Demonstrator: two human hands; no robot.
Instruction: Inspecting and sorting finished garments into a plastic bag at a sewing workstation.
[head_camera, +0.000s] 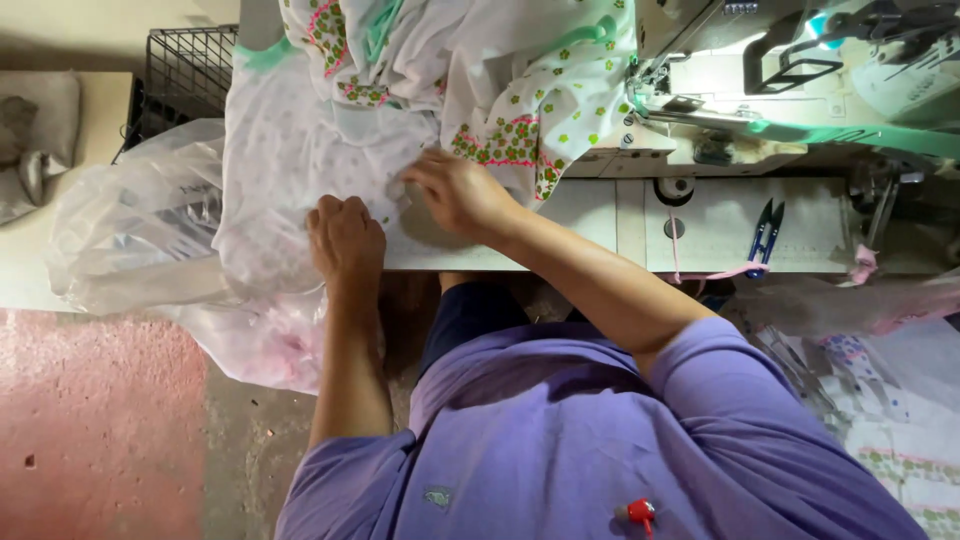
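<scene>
Both hands, pressing pale fabric beneath

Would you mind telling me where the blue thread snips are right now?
The blue thread snips lie on the white sewing table, right of the person's right hand, just below the sewing machine.

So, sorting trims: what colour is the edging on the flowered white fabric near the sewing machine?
Pink edging on the green-flowered white fabric, clearest in the head view.
</scene>
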